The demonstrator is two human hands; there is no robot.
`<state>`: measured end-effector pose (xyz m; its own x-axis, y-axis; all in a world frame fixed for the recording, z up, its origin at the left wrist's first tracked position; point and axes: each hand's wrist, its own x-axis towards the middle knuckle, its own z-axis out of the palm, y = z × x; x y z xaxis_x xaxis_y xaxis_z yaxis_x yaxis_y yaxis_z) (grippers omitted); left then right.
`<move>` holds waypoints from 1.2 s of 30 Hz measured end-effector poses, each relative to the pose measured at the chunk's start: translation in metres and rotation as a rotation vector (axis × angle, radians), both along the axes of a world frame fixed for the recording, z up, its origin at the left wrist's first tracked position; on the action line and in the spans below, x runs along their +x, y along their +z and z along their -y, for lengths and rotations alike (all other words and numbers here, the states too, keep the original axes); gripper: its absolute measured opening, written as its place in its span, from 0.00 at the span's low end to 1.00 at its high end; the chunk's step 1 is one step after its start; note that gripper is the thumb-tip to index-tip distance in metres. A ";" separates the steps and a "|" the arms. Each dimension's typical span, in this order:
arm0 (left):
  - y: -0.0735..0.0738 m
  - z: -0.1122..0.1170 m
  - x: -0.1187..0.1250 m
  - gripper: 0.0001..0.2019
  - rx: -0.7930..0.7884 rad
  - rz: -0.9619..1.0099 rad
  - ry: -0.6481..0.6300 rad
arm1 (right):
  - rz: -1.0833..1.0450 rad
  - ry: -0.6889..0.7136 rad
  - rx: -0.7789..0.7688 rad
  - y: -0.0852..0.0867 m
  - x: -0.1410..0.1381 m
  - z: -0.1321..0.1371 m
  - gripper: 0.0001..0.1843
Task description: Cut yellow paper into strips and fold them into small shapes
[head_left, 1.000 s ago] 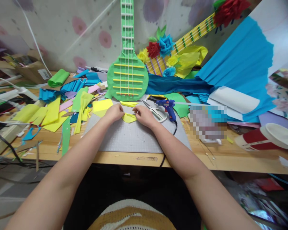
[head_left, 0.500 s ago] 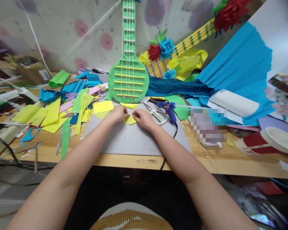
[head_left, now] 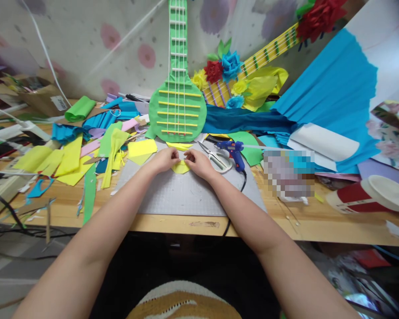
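Both of my hands are close together over the grey cutting mat [head_left: 182, 199], at a small piece of yellow crepe paper [head_left: 180, 168]. My left hand [head_left: 168, 159] pinches its left side, and my right hand [head_left: 197, 163] pinches its right side with bent fingers. The fingertips partly cover the paper's upper edge. Just beyond lies a yellow strip [head_left: 179, 145], below a green paper-covered lute shape [head_left: 177, 110] with white strings and yellow bars. Right of my right hand lie scissors [head_left: 219, 161] with pale handles and a blue glue gun [head_left: 234, 154].
Yellow, green and blue paper scraps [head_left: 69, 155] crowd the left side. A power strip [head_left: 6, 186] with cables lies at the far left. Blue crepe paper [head_left: 335, 97] and a red-and-white cup [head_left: 372, 195] are at the right. The glue gun's cord [head_left: 231, 221] hangs over the table's front edge.
My fingertips have shifted slightly upward and apart on the yellow paper, leaving a little more of it visible. The scissors and glue gun stay where they were.
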<state>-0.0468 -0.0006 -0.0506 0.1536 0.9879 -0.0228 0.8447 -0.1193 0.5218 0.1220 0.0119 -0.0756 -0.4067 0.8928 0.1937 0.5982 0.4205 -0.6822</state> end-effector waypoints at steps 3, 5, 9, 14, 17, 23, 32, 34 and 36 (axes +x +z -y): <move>-0.007 -0.003 0.001 0.07 0.046 0.147 0.057 | -0.042 -0.041 -0.054 0.001 -0.001 -0.002 0.13; -0.012 -0.004 0.002 0.08 0.073 0.191 0.102 | -0.042 -0.073 -0.037 0.002 -0.002 -0.003 0.14; -0.015 0.001 0.001 0.08 0.259 0.179 0.192 | 0.045 -0.090 0.095 0.003 -0.004 -0.010 0.12; -0.012 0.015 -0.006 0.13 0.442 -0.064 -0.084 | 0.162 -0.029 0.237 0.002 -0.007 -0.019 0.09; -0.014 0.018 -0.009 0.12 0.403 -0.124 -0.171 | 0.193 -0.025 0.254 0.002 -0.007 -0.020 0.11; -0.020 0.015 -0.011 0.07 0.416 -0.098 -0.127 | 0.151 0.089 0.376 0.012 0.008 -0.006 0.15; -0.019 0.019 -0.007 0.06 0.401 -0.097 -0.086 | 0.119 0.045 0.204 0.004 0.002 0.003 0.14; -0.021 0.019 -0.006 0.07 0.419 -0.083 -0.051 | 0.061 0.001 0.108 0.003 0.000 0.003 0.14; -0.022 0.019 -0.006 0.07 0.428 -0.068 0.018 | -0.005 -0.039 0.025 0.002 0.000 0.002 0.15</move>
